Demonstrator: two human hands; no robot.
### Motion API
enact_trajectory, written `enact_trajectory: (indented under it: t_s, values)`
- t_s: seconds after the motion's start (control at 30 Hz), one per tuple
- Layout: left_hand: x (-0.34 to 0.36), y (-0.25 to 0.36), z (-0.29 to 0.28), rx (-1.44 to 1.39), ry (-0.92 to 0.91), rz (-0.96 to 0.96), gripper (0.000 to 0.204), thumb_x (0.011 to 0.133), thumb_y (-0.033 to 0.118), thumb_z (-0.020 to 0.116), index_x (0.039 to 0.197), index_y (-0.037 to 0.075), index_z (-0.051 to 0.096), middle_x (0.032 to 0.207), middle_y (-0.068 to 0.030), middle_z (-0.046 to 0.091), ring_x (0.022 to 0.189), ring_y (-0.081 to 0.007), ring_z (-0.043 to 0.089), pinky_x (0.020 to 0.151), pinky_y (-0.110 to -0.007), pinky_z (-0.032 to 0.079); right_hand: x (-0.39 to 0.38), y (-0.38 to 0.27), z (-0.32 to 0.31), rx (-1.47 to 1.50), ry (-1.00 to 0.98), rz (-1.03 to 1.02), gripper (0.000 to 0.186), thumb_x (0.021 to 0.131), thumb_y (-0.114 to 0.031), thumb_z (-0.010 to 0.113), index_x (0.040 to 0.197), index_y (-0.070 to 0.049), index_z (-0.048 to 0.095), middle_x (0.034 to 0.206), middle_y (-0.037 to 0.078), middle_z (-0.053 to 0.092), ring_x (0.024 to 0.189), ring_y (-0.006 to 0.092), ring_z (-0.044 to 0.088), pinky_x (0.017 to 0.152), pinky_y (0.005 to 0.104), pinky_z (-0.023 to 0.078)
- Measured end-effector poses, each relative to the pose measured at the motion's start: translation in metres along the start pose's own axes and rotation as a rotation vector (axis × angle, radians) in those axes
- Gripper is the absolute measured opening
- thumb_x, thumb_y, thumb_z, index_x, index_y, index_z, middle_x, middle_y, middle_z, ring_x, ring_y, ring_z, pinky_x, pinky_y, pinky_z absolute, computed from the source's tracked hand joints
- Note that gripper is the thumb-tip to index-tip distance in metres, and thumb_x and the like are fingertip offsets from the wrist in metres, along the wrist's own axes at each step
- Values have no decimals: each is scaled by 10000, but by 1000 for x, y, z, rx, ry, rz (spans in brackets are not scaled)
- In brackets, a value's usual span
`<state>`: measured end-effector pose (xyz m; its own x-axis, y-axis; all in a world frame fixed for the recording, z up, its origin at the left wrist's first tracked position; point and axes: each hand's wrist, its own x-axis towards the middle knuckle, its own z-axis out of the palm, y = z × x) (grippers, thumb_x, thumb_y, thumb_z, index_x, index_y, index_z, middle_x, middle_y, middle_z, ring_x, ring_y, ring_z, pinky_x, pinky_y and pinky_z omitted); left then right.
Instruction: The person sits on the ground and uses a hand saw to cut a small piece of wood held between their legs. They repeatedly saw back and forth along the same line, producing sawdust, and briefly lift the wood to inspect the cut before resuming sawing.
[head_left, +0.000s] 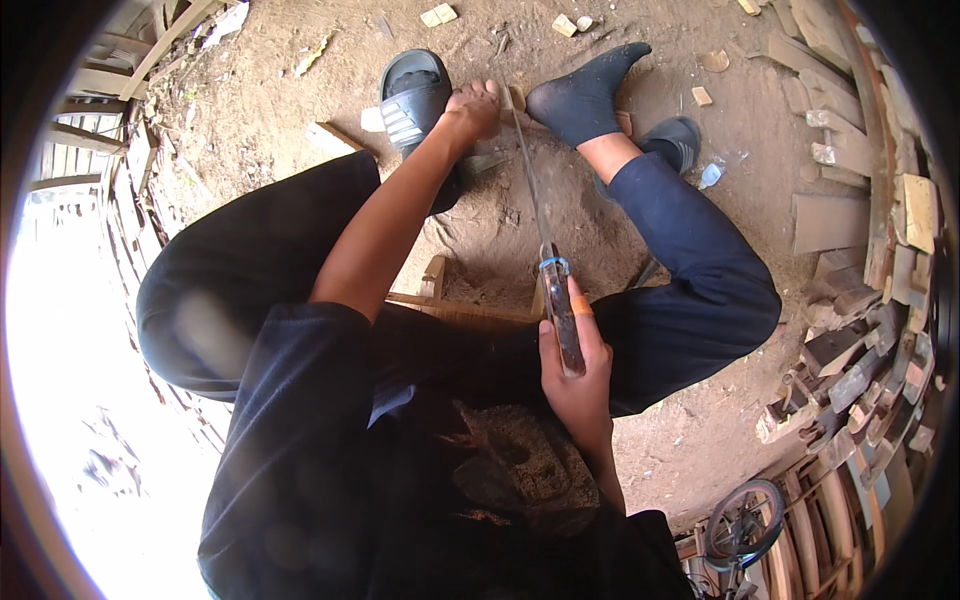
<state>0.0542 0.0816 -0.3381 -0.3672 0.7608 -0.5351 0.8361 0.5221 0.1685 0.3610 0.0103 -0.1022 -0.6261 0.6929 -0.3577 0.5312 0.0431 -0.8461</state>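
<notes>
My right hand [580, 365] is closed around the dark brown handle [565, 335] of a long-bladed tool [530, 175]. A blue band wraps the top of that handle, and an orange band circles one of my fingers. The narrow blade points away from me and shows nearly edge-on, so I cannot tell its exact kind. Close to its far end, my left hand [475, 108] is closed, low to the ground between my feet. What its fingers press or grip is hidden. A striped sandal [415, 100] is beside it; my socked foot [580, 100] lies across the blade from it.
An unworn sandal [672, 142] lies behind the socked foot. Under my legs is a low wooden seat [470, 315]. Wood offcuts [840, 220] are piled along the right side, with a bicycle wheel [745, 520] at lower right. Scraps dot the dirt floor [280, 110].
</notes>
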Motion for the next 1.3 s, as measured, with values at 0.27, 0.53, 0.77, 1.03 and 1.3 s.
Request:
enact_trajectory:
  t_s: [0.27, 0.53, 0.77, 1.03, 1.3]
  values:
    - [-4, -1, 3, 63, 68, 46, 342, 887, 140, 558, 1162, -40, 468, 1191, -259, 573, 1133, -381, 604, 940, -436, 506, -34, -19, -12, -62, -26, -10, 559, 930, -78, 611, 1447, -1, 413, 906, 239, 679, 762, 266, 727, 649, 336, 534]
    - [0, -7, 7, 67, 94, 54, 335, 890, 117, 545, 1173, -45, 467, 1191, -266, 572, 1143, -390, 599, 939, -443, 508, -48, -26, -19, -34, -14, -59, 561, 922, -58, 612, 1440, 5, 405, 919, 271, 669, 811, 356, 722, 662, 378, 536]
    - [-1, -2, 10, 50, 87, 65, 386, 892, 154, 541, 1200, -61, 451, 1212, -282, 552, 1156, -403, 588, 970, -459, 496, -22, -28, -10, 77, -82, 187, 574, 918, -50, 605, 1446, -9, 384, 1095, 292, 651, 993, 438, 662, 769, 375, 551]
    - [21, -15, 30, 67, 159, 144, 527, 907, 373, 595, 1184, -52, 453, 1222, -296, 555, 1146, -445, 578, 966, -487, 482, -12, -14, -8, -10, 26, 110, 535, 901, -53, 625, 1403, 3, 450, 873, 287, 659, 780, 425, 685, 665, 402, 535]
    - [9, -19, 17, 95, 127, 49, 552, 891, 367, 638, 1183, -57, 440, 1226, -300, 552, 1189, -444, 553, 994, -488, 474, -42, -13, -32, 72, -16, 161, 500, 908, -51, 634, 1373, 34, 471, 717, 168, 628, 652, 162, 685, 597, 282, 486]
